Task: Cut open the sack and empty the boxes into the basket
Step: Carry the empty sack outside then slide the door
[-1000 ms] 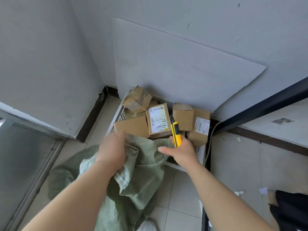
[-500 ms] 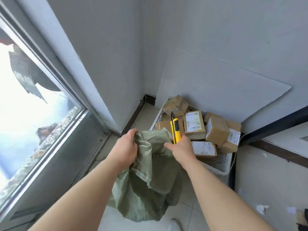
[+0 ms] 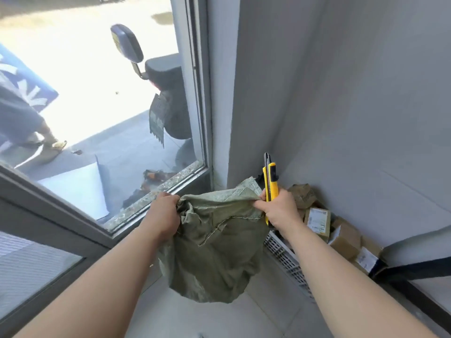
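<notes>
A limp green woven sack [image 3: 217, 242] hangs in the air between my hands, clear of the floor. My left hand [image 3: 166, 213] grips its left edge. My right hand [image 3: 278, 211] pinches the sack's right edge and also holds a yellow utility knife [image 3: 270, 184] that points upward. To the right, several brown cardboard boxes [image 3: 317, 218] with white labels lie piled in a white slatted basket [image 3: 285, 257] in the corner.
A large window [image 3: 97, 106] with a grey frame fills the left side; outside it stand a scooter and a person. A grey wall [image 3: 341, 93] rises behind the basket, and a black bar [image 3: 415, 269] crosses at the lower right. Pale floor tiles [image 3: 214, 318] lie below the sack.
Both hands have lifted the sack up off the floor and stretched it out between them. The view has swung left, so the basket of boxes now sits at the right.
</notes>
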`<state>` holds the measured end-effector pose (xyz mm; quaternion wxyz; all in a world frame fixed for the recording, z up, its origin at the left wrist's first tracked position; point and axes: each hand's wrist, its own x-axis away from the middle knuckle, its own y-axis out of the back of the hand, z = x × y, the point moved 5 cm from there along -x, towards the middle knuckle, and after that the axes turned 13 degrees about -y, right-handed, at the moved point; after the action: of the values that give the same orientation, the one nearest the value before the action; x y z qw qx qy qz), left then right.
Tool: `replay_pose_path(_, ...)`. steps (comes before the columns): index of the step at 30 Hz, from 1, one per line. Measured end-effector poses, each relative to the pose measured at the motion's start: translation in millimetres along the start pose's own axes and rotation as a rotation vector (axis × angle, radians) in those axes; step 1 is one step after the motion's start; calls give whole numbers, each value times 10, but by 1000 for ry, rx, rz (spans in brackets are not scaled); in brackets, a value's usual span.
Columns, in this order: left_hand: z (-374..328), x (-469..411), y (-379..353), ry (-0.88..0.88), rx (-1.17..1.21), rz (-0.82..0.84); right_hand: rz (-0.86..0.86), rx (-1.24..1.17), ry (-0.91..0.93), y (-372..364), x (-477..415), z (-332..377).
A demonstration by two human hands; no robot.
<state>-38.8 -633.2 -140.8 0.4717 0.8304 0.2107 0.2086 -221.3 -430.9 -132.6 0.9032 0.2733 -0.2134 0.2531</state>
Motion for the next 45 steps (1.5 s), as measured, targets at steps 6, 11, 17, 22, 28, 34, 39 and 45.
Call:
replay_pose_path(6,-33,934,853,154,66,-158,157,74,183,-124,813,675)
replay_pose_path(11,-87,1764,1452,227,46,-300,278,114,252,-327,1499,1024)
replay_pose_path(17,8,2760,2030,316,27,-466,452,173,340,-795,2317,1343)
replay_pose_path(22,280,3770,2325,422,39,-591,580,193,427,-1307,3080,1486)
replay_pose_path(28,546,5282,2435,615,34,-718,834,255,481,-1974,4252,1277)
replay_pose_path(34,650,6768,2437,823,22,-856,1016,349,577,-2627,5478,1013)
replay_pose_path(39,699,7720,2382,1031,-15,-969,1171,466,600,-3211,6256,751)
replay_pose_path(45,808,8619,2199,1319,27,-1014,1352,614,666,-3928,7099,454)
